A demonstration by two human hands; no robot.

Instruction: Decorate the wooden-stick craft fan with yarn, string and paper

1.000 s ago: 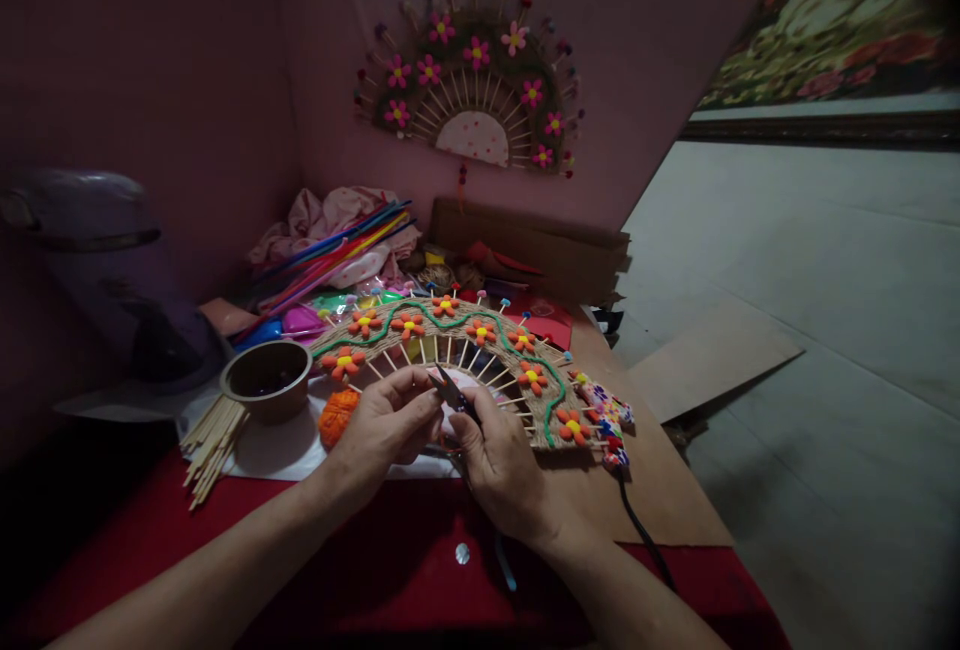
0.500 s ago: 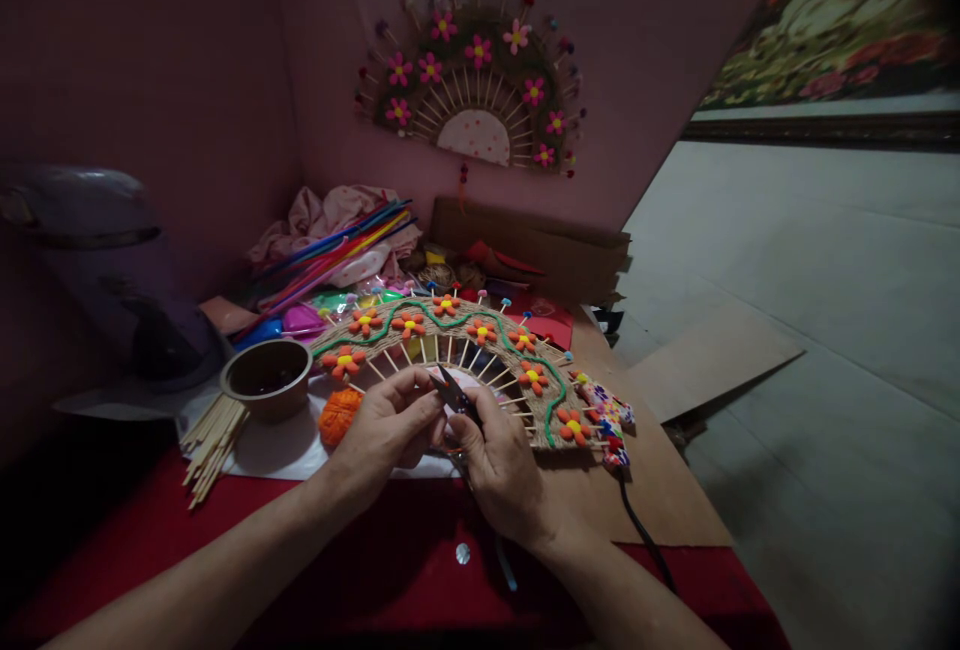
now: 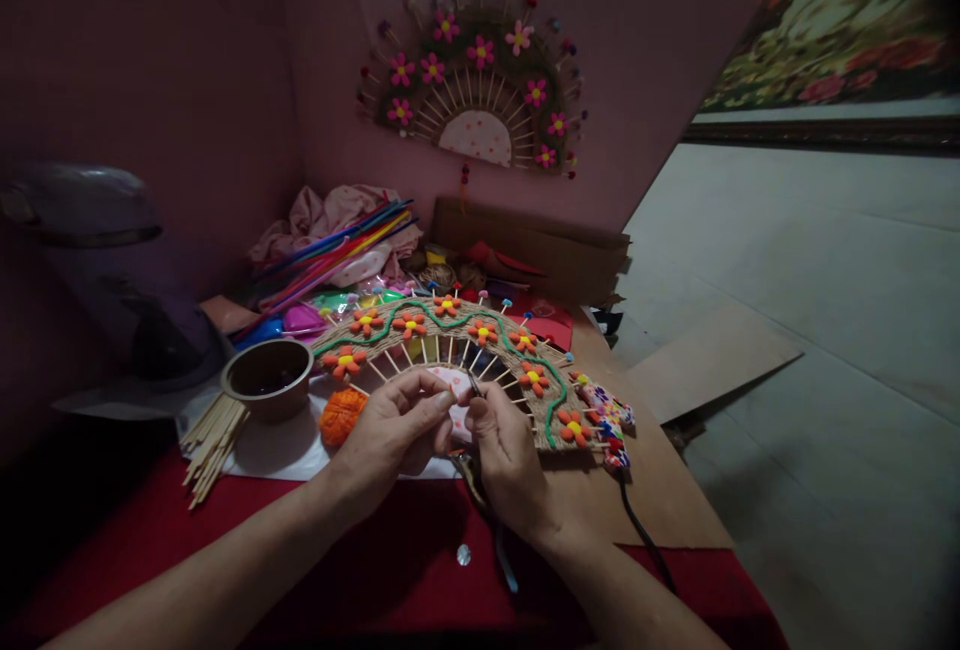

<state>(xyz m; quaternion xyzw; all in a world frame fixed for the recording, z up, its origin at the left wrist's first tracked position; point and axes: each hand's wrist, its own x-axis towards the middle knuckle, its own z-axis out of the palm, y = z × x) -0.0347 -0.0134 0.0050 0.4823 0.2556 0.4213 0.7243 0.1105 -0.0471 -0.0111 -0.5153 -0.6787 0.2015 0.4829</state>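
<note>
My left hand [image 3: 401,420] is closed in a pinch in front of the fan's centre; what sits between its fingertips is too small to name. My right hand [image 3: 510,455] is wrapped round small dark scissors [image 3: 475,387], whose tip shows above the fingers. Behind both hands lies a twine-covered fan [image 3: 480,315] with orange flowers, a wavy green line and wooden sticks. An orange yarn ball [image 3: 341,417] rests beside my left hand.
A brown bowl [image 3: 268,375] and wooden sticks [image 3: 214,445] are at the left, near a purple flask [image 3: 127,280]. Coloured pipe cleaners [image 3: 345,250] lie behind. A second fan [image 3: 480,80] hangs on the wall. A small round disc [image 3: 463,555] lies on the red cloth [image 3: 375,570].
The scissors have turned in my right hand, so their blades no longer point toward my left fingertips. My left hand has shifted slightly and stays pinched.
</note>
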